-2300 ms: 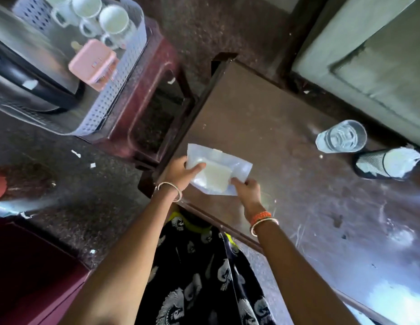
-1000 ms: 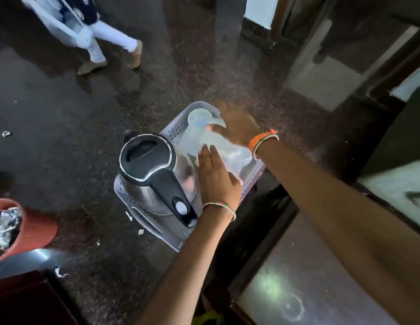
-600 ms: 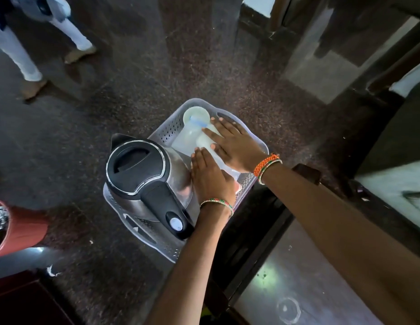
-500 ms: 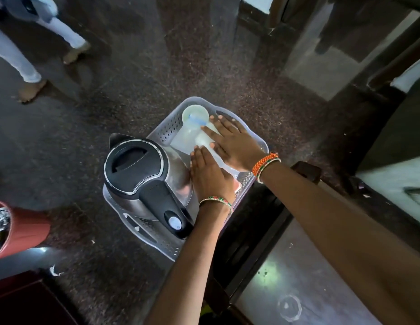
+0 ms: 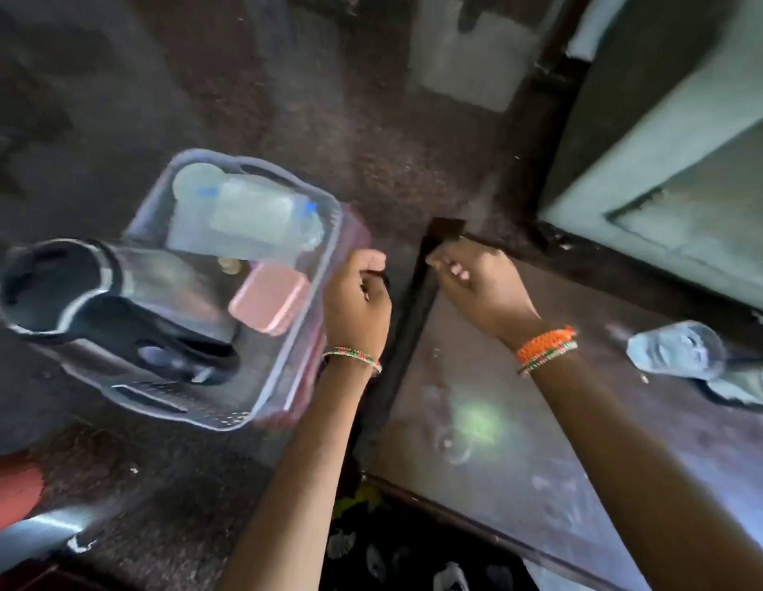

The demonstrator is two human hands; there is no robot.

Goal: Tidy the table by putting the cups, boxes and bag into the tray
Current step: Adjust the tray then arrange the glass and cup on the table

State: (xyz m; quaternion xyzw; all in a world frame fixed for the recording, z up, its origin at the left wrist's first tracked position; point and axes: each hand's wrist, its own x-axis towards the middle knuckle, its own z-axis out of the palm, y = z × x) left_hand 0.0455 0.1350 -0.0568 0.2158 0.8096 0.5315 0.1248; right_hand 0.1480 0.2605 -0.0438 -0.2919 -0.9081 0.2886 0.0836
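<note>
Both hands hang empty with fingers loosely curled at mid-frame, the left hand (image 5: 357, 296) beside the pale perforated plastic tray (image 5: 333, 232) at centre left, the right hand (image 5: 482, 287) over the corner of the dark wooden table (image 5: 520, 420). Inside the tray the clear plastic bag (image 5: 247, 219) lies across the top, the pink lidded box (image 5: 271, 297) beneath it beside a steel-and-black kettle (image 5: 102, 300). Next, I judge, comes the clear ribbed cup (image 5: 676, 351) at right: grasp it around the body and set it upright in the tray.
</note>
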